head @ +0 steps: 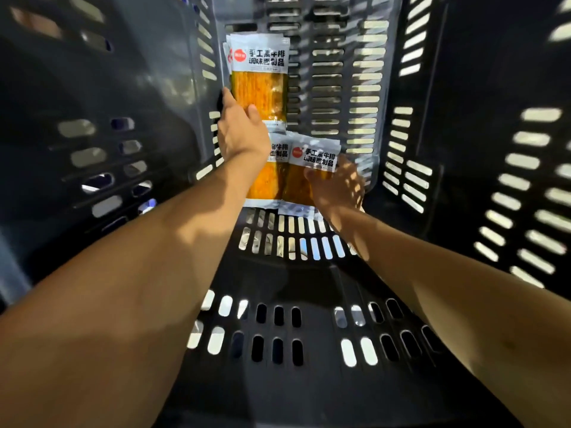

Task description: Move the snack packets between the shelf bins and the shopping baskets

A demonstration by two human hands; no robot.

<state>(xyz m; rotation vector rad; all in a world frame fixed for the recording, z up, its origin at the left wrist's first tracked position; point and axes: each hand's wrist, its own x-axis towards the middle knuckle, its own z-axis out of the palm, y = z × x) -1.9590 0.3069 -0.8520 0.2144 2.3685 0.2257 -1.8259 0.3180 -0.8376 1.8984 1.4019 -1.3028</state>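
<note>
1. Both bare arms are being reached into a dark slotted shopping basket [309,273], toward its far end wall.
2. A small stack of upper packets [259,78] is being held upright against that far wall. White label on top, orange contents showing through the clear lower part. At least two packets are being seen in the stack; the exact count cannot be told.
3. The stack is being clamped by the left hand [241,128] at its lower left edge, with the thumb being pressed on the front and the fingers being wrapped behind.
4. A lower packet [313,157] of the same kind is being pinched by the right hand [338,186], thumb on the front, fingers behind it.
5. A third packet [272,180] is being left ungripped on the basket floor between the two wrists. It is being partly covered by the left wrist and is touching the lower packet along its right edge.
</note>
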